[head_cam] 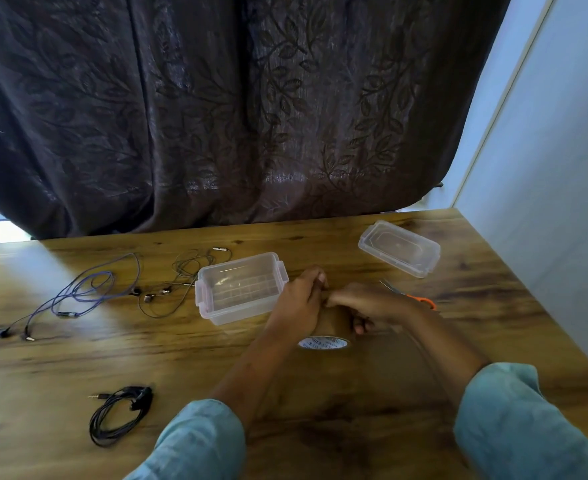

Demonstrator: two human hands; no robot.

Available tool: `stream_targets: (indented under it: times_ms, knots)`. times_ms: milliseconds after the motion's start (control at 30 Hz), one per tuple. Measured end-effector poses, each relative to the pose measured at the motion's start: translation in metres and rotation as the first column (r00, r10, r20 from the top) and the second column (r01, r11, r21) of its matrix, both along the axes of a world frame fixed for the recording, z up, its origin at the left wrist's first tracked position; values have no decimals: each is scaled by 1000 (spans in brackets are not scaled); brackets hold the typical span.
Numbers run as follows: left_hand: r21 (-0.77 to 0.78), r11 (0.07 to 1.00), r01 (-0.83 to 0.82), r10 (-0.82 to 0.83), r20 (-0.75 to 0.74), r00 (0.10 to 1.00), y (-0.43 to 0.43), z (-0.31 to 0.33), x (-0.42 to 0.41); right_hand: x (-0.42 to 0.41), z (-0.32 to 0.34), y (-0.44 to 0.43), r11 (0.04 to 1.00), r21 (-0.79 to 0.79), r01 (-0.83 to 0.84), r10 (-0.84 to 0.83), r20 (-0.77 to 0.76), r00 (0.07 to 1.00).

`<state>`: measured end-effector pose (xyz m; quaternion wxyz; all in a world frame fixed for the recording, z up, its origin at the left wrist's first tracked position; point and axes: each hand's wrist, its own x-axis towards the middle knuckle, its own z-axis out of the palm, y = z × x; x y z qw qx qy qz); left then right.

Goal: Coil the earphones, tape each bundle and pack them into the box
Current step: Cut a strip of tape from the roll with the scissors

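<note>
Your left hand [297, 301] and right hand [367, 304] curl round the tape roll [332, 325]. Likely thin, clingy tape: pinch its loose end.

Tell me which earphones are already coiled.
The black earphones, front left, wound into a loop; the purple earphones and grey earphones lie loose farther back.

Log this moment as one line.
left hand, right hand: grip tape roll | black earphones: coiled | box: open, empty | lid: off
</note>
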<state>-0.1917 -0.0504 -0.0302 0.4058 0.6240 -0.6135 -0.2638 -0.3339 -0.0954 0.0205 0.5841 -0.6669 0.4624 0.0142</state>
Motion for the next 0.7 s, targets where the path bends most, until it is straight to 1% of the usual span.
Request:
stream_targets:
  times_ms: [100,300,433,567,700]
  knots:
    - [-24,1000,15,-16,-38,999,-1,-2,1,3,-1,-2,1000,-7,-13,13,-14,1000]
    - [-32,999,20,-21,-25,999,-2,-3,0,6,2,-5,1000,-19,-16,15,-48,999]
    - [-21,1000,-13,11,-72,997,-1,-3,2,7,3,-4,993,-111,-32,23,-82,996]
    - [-15,1000,20,-21,-17,1000,1,-1,1,5,7,-2,999,-40,5,-7,-45,999]
    - [-18,1000,12,-13,-71,997,-1,-2,2,10,6,-2,998,-62,-18,13,-75,997]
